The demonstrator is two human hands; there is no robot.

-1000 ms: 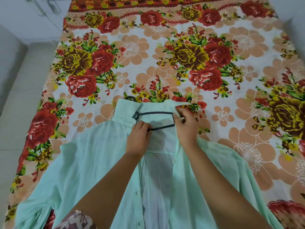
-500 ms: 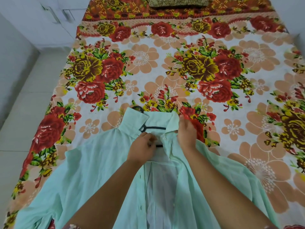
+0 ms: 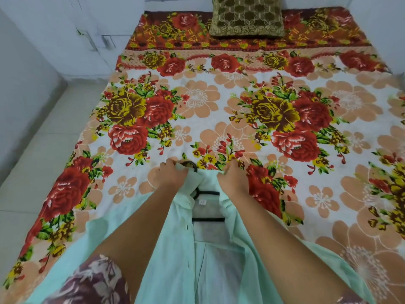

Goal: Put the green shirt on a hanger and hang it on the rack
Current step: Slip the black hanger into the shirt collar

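Shirt (image 3: 175,249) lies front-open on the sheet (image 3: 219,106), near edge, collar away from me. Hanger (image 3: 208,219) sits inside it, hook poking out past the collar. Left hand (image 3: 173,174): fingers curled, clamped on the collar's left side. Right hand (image 3: 232,176): same on the right side. Cushion (image 3: 246,16) at the far end.

Bed (image 3: 252,119) under floral sheet; green shirt (image 3: 175,260) spread at near edge, brown cushion (image 3: 246,17) at head.
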